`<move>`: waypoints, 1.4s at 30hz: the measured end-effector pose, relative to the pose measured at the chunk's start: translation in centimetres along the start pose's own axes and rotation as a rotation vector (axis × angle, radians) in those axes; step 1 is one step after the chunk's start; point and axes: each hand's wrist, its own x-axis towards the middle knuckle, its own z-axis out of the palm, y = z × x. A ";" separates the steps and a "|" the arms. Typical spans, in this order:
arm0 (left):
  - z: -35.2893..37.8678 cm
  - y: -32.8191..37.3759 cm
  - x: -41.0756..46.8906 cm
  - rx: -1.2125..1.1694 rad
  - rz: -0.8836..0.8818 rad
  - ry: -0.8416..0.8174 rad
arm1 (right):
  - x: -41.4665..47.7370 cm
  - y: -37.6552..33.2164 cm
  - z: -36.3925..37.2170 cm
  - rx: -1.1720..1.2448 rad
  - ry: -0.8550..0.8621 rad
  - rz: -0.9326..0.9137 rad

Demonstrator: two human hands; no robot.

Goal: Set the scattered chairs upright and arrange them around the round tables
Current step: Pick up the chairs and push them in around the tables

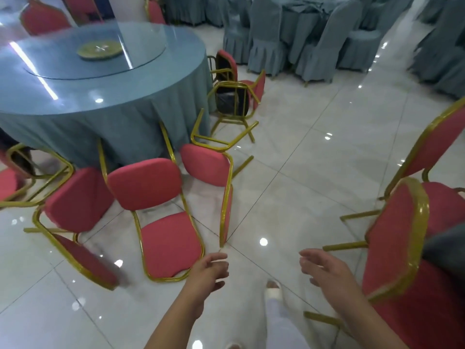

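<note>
Several red chairs with gold frames lie toppled on the white tiled floor around a round table point(105, 96) covered in blue cloth. One chair point(163, 217) lies on its back straight ahead of me, another point(75, 212) on its side to its left, a third point(216, 177) tipped to its right. Two more chairs point(236, 94) lie beyond the table's right edge. My left hand point(210, 272) reaches out with fingers apart just short of the nearest chair's frame, holding nothing. My right hand point(324, 269) is open too, left of a chair point(400, 243) at the right.
A glass turntable with a yellow-green plate point(99, 49) sits on the table. Rows of chairs in blue-grey covers point(289, 41) fill the back. Another red chair point(437, 144) stands at the right edge. My foot in a white shoe point(273, 293) is on the open floor.
</note>
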 end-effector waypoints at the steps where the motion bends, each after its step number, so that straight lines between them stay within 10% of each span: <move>1: 0.1 0.2 1.0 0.000 -0.019 0.027 | 1.7 -0.1 -0.2 0.007 -0.003 0.005; 27: 3.3 8.1 20.6 -0.110 -0.365 0.377 | 34.9 -9.5 7.7 -0.312 -0.531 0.137; 42: -3.2 -5.3 40.0 -0.129 -0.602 0.414 | 48.9 2.4 29.6 -1.617 -0.972 -0.227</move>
